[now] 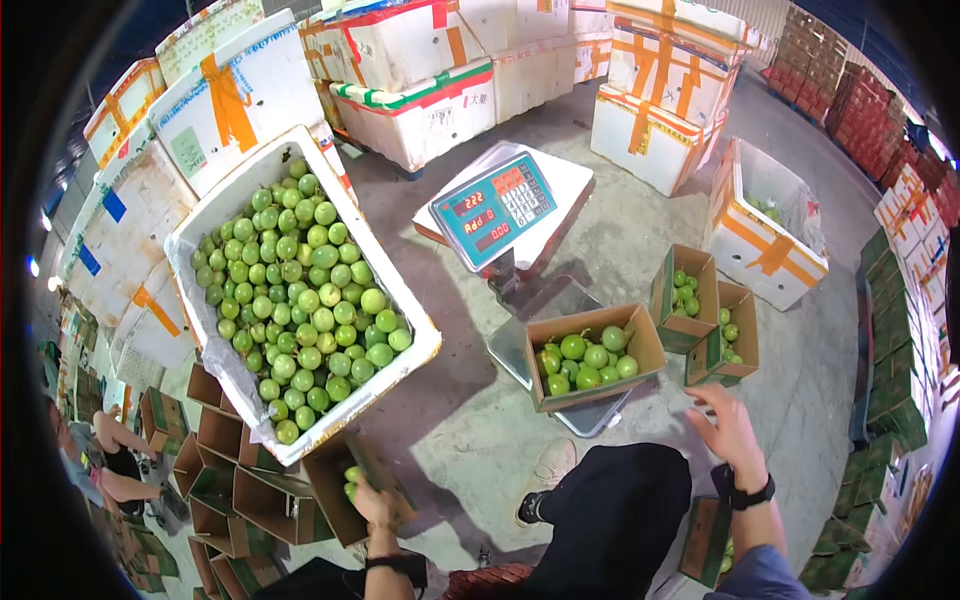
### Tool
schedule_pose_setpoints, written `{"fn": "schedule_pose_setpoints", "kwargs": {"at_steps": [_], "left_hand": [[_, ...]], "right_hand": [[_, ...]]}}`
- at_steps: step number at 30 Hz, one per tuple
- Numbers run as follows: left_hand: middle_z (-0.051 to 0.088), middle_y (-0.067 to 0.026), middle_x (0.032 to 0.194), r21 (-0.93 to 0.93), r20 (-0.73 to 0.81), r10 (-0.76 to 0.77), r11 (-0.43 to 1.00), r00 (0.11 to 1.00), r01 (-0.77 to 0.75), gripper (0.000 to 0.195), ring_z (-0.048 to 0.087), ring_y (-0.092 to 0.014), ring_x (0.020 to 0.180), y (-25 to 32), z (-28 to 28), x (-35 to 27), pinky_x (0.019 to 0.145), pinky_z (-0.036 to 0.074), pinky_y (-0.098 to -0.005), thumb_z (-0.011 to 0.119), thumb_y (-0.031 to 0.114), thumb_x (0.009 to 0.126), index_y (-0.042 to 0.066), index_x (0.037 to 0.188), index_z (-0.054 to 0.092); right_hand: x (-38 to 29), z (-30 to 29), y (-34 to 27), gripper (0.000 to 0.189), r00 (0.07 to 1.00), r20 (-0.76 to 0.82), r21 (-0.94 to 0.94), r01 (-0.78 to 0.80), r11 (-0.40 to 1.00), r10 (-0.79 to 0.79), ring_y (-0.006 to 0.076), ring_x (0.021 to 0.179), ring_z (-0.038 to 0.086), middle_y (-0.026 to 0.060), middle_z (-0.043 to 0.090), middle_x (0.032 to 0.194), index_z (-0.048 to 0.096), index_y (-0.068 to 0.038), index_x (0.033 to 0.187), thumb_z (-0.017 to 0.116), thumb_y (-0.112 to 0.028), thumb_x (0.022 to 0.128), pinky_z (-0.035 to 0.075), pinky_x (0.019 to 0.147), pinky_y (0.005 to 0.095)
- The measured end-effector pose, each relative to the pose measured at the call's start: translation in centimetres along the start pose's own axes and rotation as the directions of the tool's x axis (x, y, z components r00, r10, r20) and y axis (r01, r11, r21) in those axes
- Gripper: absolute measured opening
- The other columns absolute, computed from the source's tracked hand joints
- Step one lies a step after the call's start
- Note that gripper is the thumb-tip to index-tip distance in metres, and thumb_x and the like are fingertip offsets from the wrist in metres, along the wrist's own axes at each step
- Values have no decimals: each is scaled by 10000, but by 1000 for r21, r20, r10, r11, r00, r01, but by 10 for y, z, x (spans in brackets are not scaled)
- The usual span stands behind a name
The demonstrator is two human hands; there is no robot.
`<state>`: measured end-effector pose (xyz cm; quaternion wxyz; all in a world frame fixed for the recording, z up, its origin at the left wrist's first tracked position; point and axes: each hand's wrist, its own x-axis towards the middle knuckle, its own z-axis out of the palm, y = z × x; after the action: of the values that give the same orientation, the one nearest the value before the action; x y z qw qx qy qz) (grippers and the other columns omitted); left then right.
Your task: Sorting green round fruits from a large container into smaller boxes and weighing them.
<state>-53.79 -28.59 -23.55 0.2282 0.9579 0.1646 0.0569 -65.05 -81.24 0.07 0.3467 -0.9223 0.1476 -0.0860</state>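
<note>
My left hand [373, 501] grips green fruits [352, 480] at the opening of a cardboard box [330, 480]; at least two fruits show past my fingers. Just above it, a big white foam box [394, 296] brims with round green fruits [300, 300]. On the platform of a weighing scale [517, 352] rests a cardboard box [600, 394] part filled with the same fruit. The scale's display panel [495, 210] is lit. My right hand [724, 424] hovers without anything in it, fingers apart, below two cardboard boxes [684, 334] that hold some fruit.
Several open cardboard boxes [274, 499] are stacked at lower left, near a seated person [112, 469]. Taped foam boxes [420, 112] line the back. Another foam box [765, 247] stands at right. One more fruit box [701, 540] is beside my right forearm.
</note>
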Motion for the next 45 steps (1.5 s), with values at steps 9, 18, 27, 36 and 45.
{"fn": "schedule_pose_setpoints", "kwargs": {"at_steps": [9, 18, 27, 36, 45], "left_hand": [[637, -109, 941, -225, 430, 796, 552, 427, -803, 359, 626, -279, 894, 126, 34, -66, 703, 529, -388, 575, 61, 737, 113, 1090, 614], [610, -150, 988, -315, 548, 722, 645, 422, -696, 405, 601, -353, 896, 122, 63, -56, 740, 505, -463, 629, 115, 718, 93, 1120, 590], [623, -215, 1047, -640, 21, 838, 431, 546, -636, 262, 587, -387, 939, 236, -5, -43, 768, 491, -413, 673, 141, 838, 1, 1055, 633], [564, -204, 1090, -464, 98, 906, 407, 411, -787, 395, 526, -400, 1033, 378, 22, -5, 880, 444, -465, 634, 159, 819, 13, 1173, 538], [443, -102, 1369, -478, 653, 599, -148, 463, 866, 562, 490, -252, 1220, 199, -17, -20, 983, 453, -407, 466, 438, 972, 132, 1426, 339]], "right_hand": [[185, 132, 31, 631, 846, 524, -524, 227, 821, 100, 383, 1092, 561, 215, 552, 1209, 508, -152, 1304, 684, -385, 744, 459, 940, 424], [198, 159, 37, 606, 809, 503, -647, 120, 753, 303, 317, 917, 657, 152, 699, 961, 727, -50, 935, 634, -599, 697, 509, 829, 419], [179, 172, 66, 1031, 665, 705, 38, -380, 924, 245, 276, 1203, 499, 181, 381, 1435, 216, -42, 1479, 747, -485, 715, 532, 808, 397], [175, 141, 27, 617, 906, 423, 320, -167, 932, 17, 249, 1041, 561, 133, 610, 1101, 553, -38, 1157, 779, -260, 628, 449, 890, 348], [118, 235, -89, 894, 411, 752, 532, 82, 843, -515, 263, 1201, 504, 167, 474, 1325, 258, -118, 1422, 791, -209, 710, 422, 989, 357]]}}
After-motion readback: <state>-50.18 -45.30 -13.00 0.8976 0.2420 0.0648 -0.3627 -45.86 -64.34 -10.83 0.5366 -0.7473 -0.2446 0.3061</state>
